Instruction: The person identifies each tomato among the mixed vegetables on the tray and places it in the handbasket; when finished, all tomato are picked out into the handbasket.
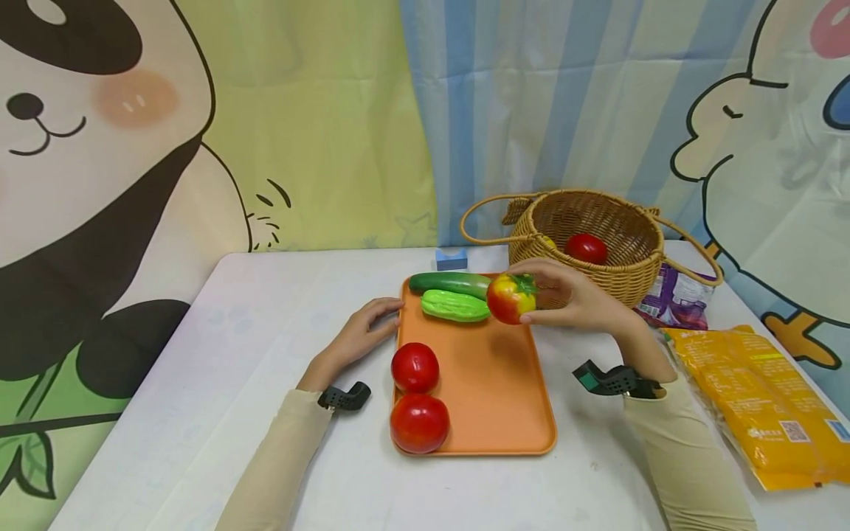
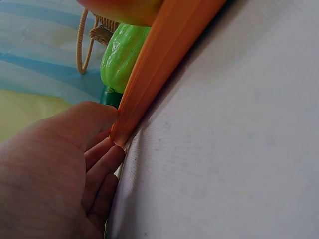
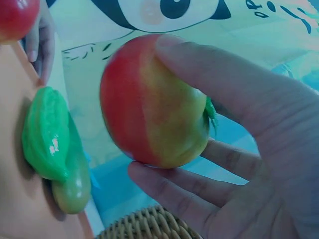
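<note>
My right hand (image 1: pixel 564 295) holds a red-and-yellow tomato (image 1: pixel 511 299) with a green leafy top, raised over the right part of the orange tray (image 1: pixel 491 383). In the right wrist view the thumb lies on one side of the tomato and the fingers on the other. My left hand (image 1: pixel 365 328) pinches the tray's left edge near its far corner, thumb at the rim and fingertips low at the side. At the tray's far end lie a dark green cucumber (image 1: pixel 451 282) and a light green ridged gourd (image 1: pixel 454 306). Two red tomatoes, a farther one (image 1: pixel 415 367) and a nearer one (image 1: pixel 420 423), sit along its left side.
Behind the tray on the right stands a wicker basket (image 1: pixel 591 276) with a red tomato (image 1: pixel 586 248) inside. A purple packet (image 1: pixel 677 299) and a yellow bag (image 1: pixel 764 405) lie to the right. A small blue block (image 1: pixel 451 259) is near the table's back edge.
</note>
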A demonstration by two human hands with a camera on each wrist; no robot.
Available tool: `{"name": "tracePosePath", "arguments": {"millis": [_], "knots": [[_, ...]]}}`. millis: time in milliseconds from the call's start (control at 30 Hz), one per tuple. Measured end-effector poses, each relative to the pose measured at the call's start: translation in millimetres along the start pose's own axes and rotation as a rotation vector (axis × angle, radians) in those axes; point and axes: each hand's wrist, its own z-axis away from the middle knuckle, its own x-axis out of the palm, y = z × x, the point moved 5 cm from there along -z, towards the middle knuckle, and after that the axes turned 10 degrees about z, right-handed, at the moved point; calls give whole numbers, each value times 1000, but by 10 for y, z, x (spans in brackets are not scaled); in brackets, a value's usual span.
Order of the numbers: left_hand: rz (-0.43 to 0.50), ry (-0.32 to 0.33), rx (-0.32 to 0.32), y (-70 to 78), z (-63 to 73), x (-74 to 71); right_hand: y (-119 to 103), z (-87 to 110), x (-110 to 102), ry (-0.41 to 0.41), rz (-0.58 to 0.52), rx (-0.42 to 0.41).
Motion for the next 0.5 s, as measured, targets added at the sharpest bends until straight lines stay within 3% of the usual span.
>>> {"name": "tracePosePath", "arguments": {"millis": [100,300,500], "knots": [[-1,-2,-9,3,4,2,2,24,-80,60,32,12],[-1,-3,-2,25,18,5,8,75,-195,156,-26,43],[-7,-2,-5,34,19,5,-3,108,-296,279,-86,-16]]}}
